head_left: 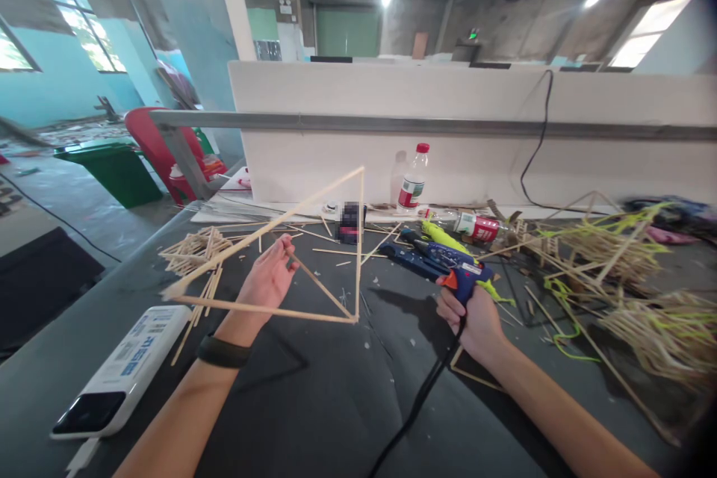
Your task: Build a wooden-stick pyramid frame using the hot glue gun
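My left hand (267, 275) is raised above the dark table, its fingertips pinched together at the far stick of a triangular frame of thin wooden sticks (314, 314). This frame has a long slanting stick, an upright one at its right, and a stick running behind my hand. In my right hand (477, 320) is a blue hot glue gun (434, 260) with an orange trigger, its nozzle pointing left. A black cord hangs from its handle toward the front. The frame's right corner is apart from the nozzle.
A white power bank (123, 370) lies at the left near a stick pile (196, 250). Behind stand a red-capped bottle (413, 179) and a low wall (314, 157). Another bottle (476, 226) lies down. Stick bundles (661, 336) with yellow-green string crowd the right.
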The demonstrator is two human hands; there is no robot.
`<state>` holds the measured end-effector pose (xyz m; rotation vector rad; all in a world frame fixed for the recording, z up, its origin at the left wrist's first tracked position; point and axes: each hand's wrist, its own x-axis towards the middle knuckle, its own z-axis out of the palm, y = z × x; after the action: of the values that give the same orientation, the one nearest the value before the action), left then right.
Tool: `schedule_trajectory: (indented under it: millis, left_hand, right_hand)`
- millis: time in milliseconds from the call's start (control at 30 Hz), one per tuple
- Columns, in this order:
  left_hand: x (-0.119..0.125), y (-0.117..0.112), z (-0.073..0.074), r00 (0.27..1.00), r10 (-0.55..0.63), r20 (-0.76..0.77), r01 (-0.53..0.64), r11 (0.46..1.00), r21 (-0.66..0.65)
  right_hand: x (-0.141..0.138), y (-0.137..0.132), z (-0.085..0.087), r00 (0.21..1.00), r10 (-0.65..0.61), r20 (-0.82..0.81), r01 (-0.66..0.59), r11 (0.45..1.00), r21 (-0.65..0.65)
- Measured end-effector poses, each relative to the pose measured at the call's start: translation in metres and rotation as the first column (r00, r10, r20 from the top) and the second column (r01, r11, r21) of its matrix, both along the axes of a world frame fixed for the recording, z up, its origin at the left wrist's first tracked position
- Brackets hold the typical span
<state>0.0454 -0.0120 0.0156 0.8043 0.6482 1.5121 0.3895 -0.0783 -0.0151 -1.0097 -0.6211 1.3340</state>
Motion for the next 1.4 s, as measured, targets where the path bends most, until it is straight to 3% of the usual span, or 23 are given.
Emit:
schedule_trajectory:
  millis: [133, 267, 767, 1400]
  left_hand:
    - [-0.001, -0.002, 0.003, 0.983, -0.080, 0.166, 0.083, 0.996, -0.016]
    - [0.000, -0.004, 0.006, 0.969, -0.122, 0.215, 0.126, 0.992, -0.004]
    - [0.006, -0.011, 0.016, 0.968, -0.101, 0.230, 0.123, 0.989, -0.085]
    - [0.004, -0.009, 0.010, 0.972, -0.144, 0.186, 0.147, 0.989, -0.004]
  right_hand:
    - [0.000, 0.000, 0.001, 1.000, -0.001, -0.009, 0.001, 1.000, -0.015]
    - [-0.002, 0.000, 0.001, 1.000, -0.003, -0.011, 0.003, 1.000, -0.027]
    - [-0.002, 0.001, 0.001, 1.000, -0.006, 0.001, 0.006, 0.999, -0.032]
    - [-0.002, 0.001, -0.001, 1.000, -0.004, 0.003, 0.004, 0.999, -0.038]
